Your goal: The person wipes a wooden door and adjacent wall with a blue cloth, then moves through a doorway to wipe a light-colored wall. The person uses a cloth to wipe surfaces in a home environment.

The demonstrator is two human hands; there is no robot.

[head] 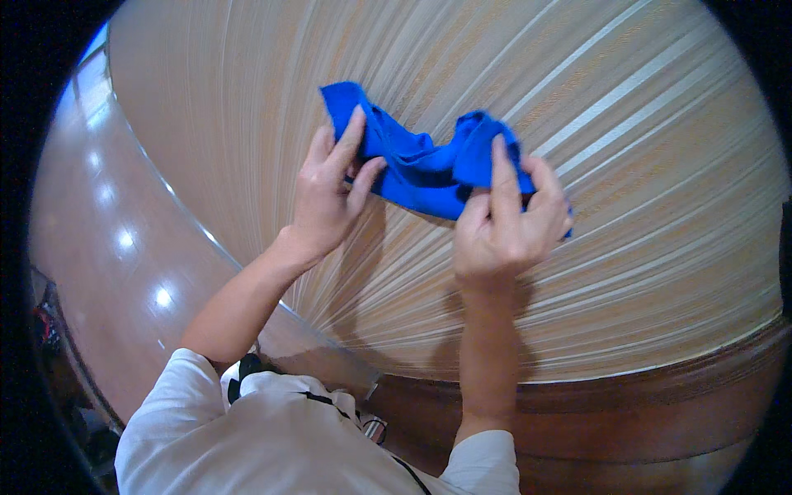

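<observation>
A blue cloth (421, 176) is stretched between both hands, bunched and folded, with its middle sagging. My left hand (337, 176) pinches its left end between thumb and fingers, and one corner sticks up above the fingertips. At the right end, my right hand (516, 216) grips the gathered fabric, with the index finger lying over a fold. Behind the cloth spreads a beige striped surface (619, 204) with pale shiny bands, on which shadows of the arms fall. Whether the cloth touches that surface, I cannot tell.
A thin metallic strip (210, 235) borders the striped surface on the left. Beyond it lies a glossy brownish surface (124, 291) reflecting several lights. Dark reddish-brown molding (619, 402) runs along the lower right edge. Indistinct dark objects (46, 325) stand at the far left rim.
</observation>
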